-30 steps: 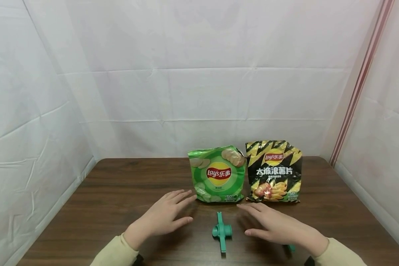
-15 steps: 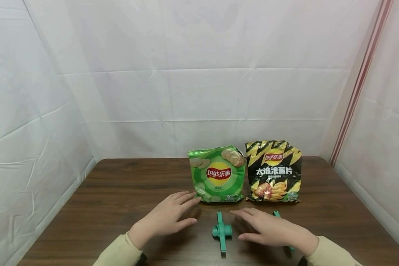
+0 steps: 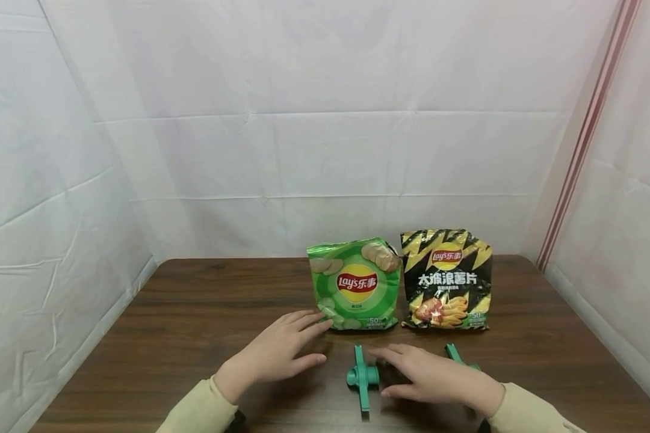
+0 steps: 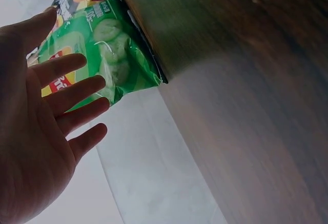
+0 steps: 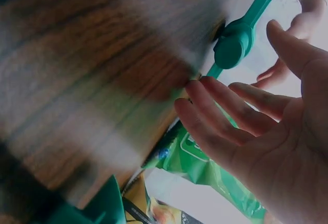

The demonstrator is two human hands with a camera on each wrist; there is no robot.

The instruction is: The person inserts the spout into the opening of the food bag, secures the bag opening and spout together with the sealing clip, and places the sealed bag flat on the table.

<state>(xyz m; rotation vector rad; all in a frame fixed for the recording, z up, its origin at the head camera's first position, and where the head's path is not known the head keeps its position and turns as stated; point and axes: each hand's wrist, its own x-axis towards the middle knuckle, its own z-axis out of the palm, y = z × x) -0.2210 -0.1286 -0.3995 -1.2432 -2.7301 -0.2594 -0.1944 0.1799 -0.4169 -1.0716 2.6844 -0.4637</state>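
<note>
The green plastic spouted clip [image 3: 362, 377] lies between the hands, on the near side of the brown wood-grain table [image 3: 195, 313], apparently for easy reach. Right hand [image 3: 432, 376]: fingers extended, empty, right of it, partly hiding a second green clip [image 3: 454, 352]. Left hand [image 3: 278, 350]: extended, empty; contact with the glossy green crisp bag [image 3: 356, 285] undeterminable. That and a black-and-yellow crisp bag [image 3: 446, 279] stand far.

Your head view overlooks the table [image 3: 195, 307] to its far edge [image 3: 222, 260]; wrist views (close, tilted) share the green bag [image 3: 354, 285].
</note>
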